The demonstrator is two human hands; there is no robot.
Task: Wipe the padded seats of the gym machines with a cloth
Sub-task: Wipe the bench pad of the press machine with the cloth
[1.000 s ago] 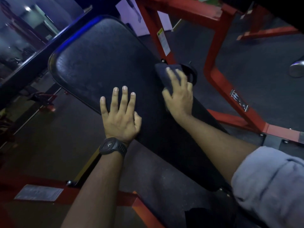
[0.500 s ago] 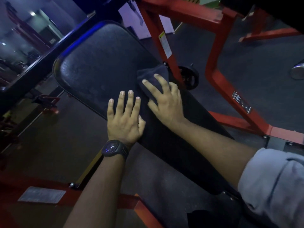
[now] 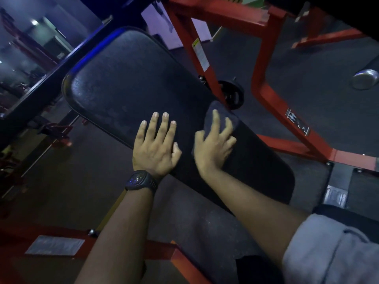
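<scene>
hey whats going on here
A person is wiping the black padded seat of a red-framed gym machine. The right hand presses a dark cloth onto the pad near its right edge. The left hand, with a black watch on its wrist, rests flat on the pad beside it.

Gym: black padded seat [image 3: 131, 78], red steel machine frame [image 3: 264, 74] (warning label attached), rubber floor [image 3: 320, 64].

One padded seat [image 3: 127, 83], one dark cloth [image 3: 211, 121]. Two hands: left hand [image 3: 155, 148], right hand [image 3: 213, 149]. One wristwatch [image 3: 140, 180], one small weight plate [image 3: 232, 95], one red frame [image 3: 264, 83].
</scene>
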